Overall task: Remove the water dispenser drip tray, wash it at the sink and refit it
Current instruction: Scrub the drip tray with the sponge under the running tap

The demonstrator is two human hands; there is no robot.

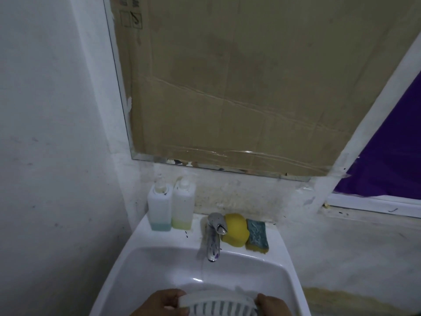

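The white drip tray (216, 303), with dark slots in its grille, is at the bottom edge of the view, held over the basin of the white sink (127, 265). My left hand (159, 303) grips its left end and my right hand (272, 304) grips its right end. A thin stream of water runs from the chrome tap (215, 236) down onto the tray's far rim. The near part of the tray and most of both hands are cut off by the frame.
On the sink's back ledge stand two clear pump bottles, one with blue liquid (159, 206) and one with yellow-green liquid (183, 202). Right of the tap lie a yellow sponge (237, 229) and a green-topped scouring sponge (257, 234). Cardboard (239, 87) covers the mirror above.
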